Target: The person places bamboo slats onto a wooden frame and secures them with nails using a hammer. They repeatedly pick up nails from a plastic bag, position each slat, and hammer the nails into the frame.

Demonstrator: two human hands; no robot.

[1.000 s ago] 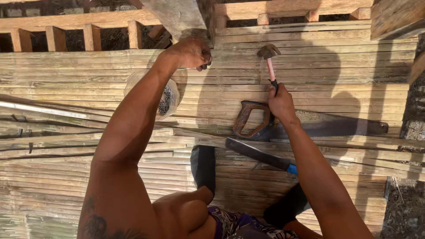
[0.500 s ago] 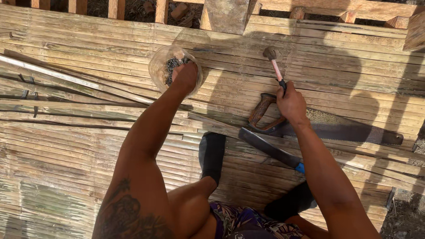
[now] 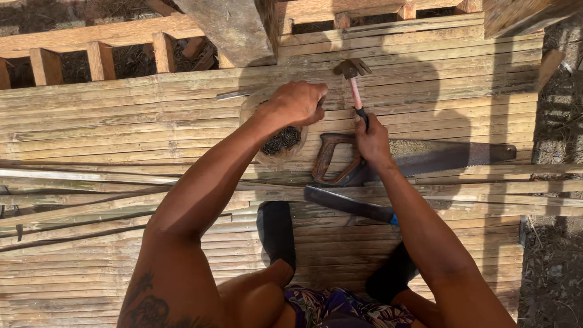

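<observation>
The right hand [image 3: 371, 141] is closed around the lower end of a claw hammer [image 3: 355, 91], gripping the dark part of the handle below the pink shaft. The steel head stands directly beyond the right hand, poised over the bamboo slat floor [image 3: 121, 121]. The tool appears head-heavy and rigid; a hold near the handle's end, as shown, gives the most swing, while a hold nearer the head would give more control.

The left hand [image 3: 297, 102] is curled shut, knuckles up, just beside the hammer shaft on its left. Whether the fingers pinch a nail cannot be told from this view. Directly beneath and slightly nearer than the left hand sits a clear plastic container [image 3: 267, 155] holding a dark heap of nails [image 3: 280, 141]. The nails are judged small, stiff and sharp-pointed, easily spilled; they are best taken singly by the shank. The container looks light and thin-walled and would likely tip if knocked.

Touching or just under the right hand lies a handsaw [image 3: 437, 157], its worn wooden handle toward the person and its blade running out to the right. Nearer than both hands lies a long knife [image 3: 346, 205] with a blue grip end. The person's two feet in dark socks [image 3: 276, 234] rest on the slats below it. Timber framing [image 3: 231, 27] rises beyond the left hand.
</observation>
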